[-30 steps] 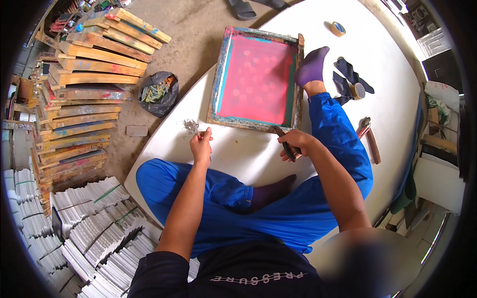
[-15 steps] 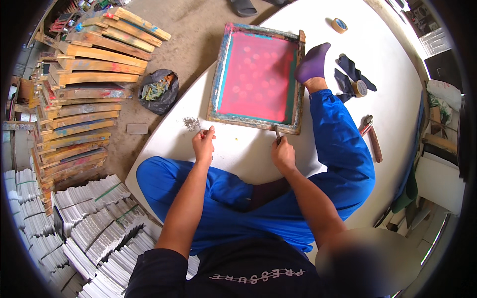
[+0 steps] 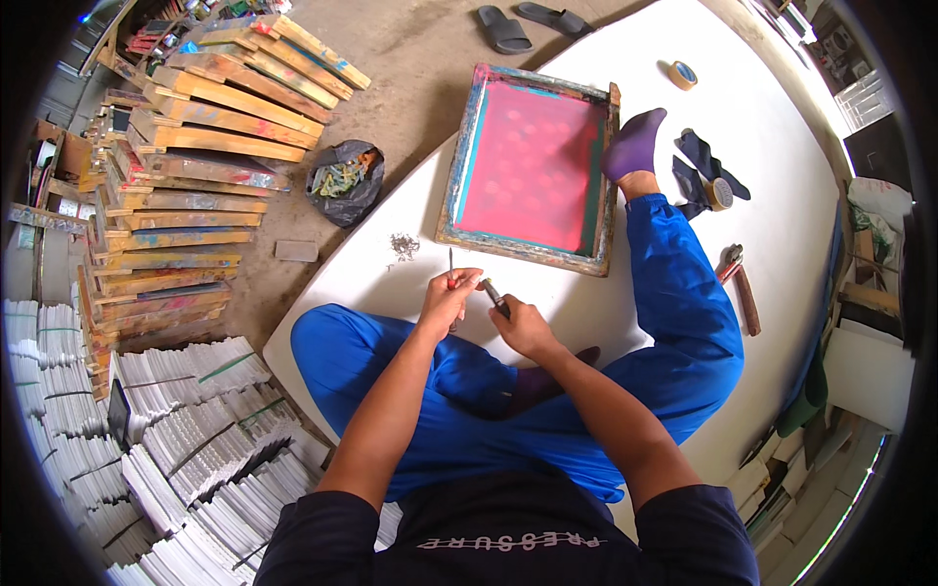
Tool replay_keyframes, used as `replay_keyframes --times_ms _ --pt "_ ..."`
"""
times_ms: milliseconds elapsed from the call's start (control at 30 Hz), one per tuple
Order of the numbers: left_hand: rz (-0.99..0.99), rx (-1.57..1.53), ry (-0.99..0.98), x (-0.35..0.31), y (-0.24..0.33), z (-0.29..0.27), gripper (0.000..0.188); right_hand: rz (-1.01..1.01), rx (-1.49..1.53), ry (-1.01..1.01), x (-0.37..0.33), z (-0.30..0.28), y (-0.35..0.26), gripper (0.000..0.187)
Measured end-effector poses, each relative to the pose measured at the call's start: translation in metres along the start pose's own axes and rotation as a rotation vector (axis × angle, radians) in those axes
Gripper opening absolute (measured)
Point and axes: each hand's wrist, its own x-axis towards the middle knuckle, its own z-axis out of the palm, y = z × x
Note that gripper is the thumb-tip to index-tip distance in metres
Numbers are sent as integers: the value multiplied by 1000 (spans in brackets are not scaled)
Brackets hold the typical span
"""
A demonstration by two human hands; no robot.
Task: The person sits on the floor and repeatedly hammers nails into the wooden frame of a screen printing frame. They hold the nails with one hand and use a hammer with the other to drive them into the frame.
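My left hand (image 3: 446,301) is closed around a slim screwdriver (image 3: 451,262), its thin metal shaft pointing up away from me. Close beside it, my right hand (image 3: 526,327) grips a short dark-handled metal tool (image 3: 495,293), its metal end angled toward the left fingers; its exact kind is unclear. Both hands are over the white surface, just on my side of a screen-printing frame (image 3: 523,256). That frame has a paint-stained wooden border and pink mesh (image 3: 532,166), and lies flat, touching neither hand. Left of it is a small heap of dark metal bits (image 3: 403,246).
My purple-socked foot (image 3: 635,142) rests against the frame's right side. Tape rolls (image 3: 682,75), dark cloth (image 3: 718,166) and a hammer (image 3: 746,298) lie to the right. Leftward are a black bag (image 3: 347,186), stacked wooden frames (image 3: 210,200) and white paper stacks (image 3: 195,410). Slippers (image 3: 505,31) lie beyond.
My right hand has drawn back from the frame's near edge with its tool, and my left hand has moved right, bringing the two close together. The whole view has shifted slightly.
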Motion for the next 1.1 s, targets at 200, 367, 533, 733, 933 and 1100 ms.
replay_keyframes --times_ms 200,367,533,733,933,1100 --pt "-21 -31 62 -2 -4 -12 26 127 299 -243 11 13 -11 38" --pt "0 -41 189 8 -10 -14 26 218 675 -371 10 6 -9 48" --pt "-30 -133 590 35 -21 -46 35 316 727 -164 5 -14 5 45" --pt "-43 -303 858 45 -15 -66 37 467 798 141 0 -28 30 34" --pt "0 -271 792 43 -13 -58 38 447 854 175 3 -29 34 34" --pt "31 -303 778 41 -14 -56 34 469 855 188 14 -30 37 36"
